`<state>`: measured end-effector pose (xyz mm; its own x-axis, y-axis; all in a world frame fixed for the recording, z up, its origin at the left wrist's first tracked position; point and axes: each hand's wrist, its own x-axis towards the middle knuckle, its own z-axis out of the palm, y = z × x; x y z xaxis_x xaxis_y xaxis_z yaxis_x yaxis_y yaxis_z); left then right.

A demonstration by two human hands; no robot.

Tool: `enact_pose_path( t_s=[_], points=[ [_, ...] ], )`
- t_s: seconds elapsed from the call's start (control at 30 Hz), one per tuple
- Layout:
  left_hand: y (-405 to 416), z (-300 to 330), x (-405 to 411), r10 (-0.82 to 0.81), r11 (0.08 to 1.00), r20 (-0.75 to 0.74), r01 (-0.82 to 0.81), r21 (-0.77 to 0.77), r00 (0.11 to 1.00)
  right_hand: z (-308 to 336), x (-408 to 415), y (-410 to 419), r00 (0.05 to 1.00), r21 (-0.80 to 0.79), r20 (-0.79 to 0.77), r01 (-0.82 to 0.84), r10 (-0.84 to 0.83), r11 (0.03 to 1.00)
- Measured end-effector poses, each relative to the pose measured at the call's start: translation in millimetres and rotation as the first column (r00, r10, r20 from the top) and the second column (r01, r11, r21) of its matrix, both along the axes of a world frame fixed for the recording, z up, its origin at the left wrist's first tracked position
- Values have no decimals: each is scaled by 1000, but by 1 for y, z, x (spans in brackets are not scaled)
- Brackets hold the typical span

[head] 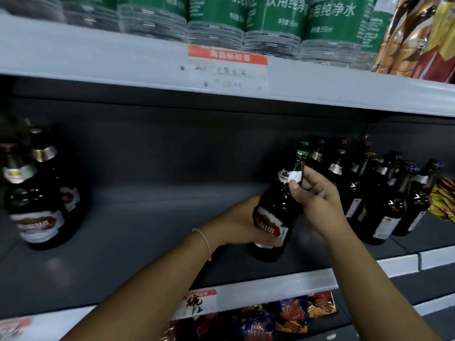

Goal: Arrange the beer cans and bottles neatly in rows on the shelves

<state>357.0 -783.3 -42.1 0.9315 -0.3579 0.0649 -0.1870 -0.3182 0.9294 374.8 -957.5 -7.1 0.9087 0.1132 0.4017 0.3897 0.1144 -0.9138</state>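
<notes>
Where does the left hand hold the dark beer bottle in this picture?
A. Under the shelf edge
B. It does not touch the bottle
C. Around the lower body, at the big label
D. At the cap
C: the left hand wraps the lower body of the beer bottle at its big label, while the right hand pinches the neck.

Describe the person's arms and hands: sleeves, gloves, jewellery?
Both forearms are bare up to the frame edge, with no sleeves in view. No gloves on the left hand or the right hand. The left wrist carries a thin pale bracelet. No rings or watch are visible.
</notes>
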Motion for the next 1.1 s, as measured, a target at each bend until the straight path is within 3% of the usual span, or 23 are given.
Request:
enact_pose_path(
  t_s=[0.33,0.53,0.73,1.1],
  points=[
    [95,-11,-47,278,956,-3,-276,-100,961,5,-26,104,973,15,-38,-226,226,974],
    [157,-8,-87,435,895,24,-430,-115,900,11,-54,172,964,-64,-17,-267,267,962],
    [217,-6,-126,535,843,83,-523,-130,841,9,-89,237,948,-243,-36,-315,316,917],
    [305,-15,-189,613,790,133,-605,-99,778,-7,-136,335,928,-201,-4,-365,372,909]
  ],
)
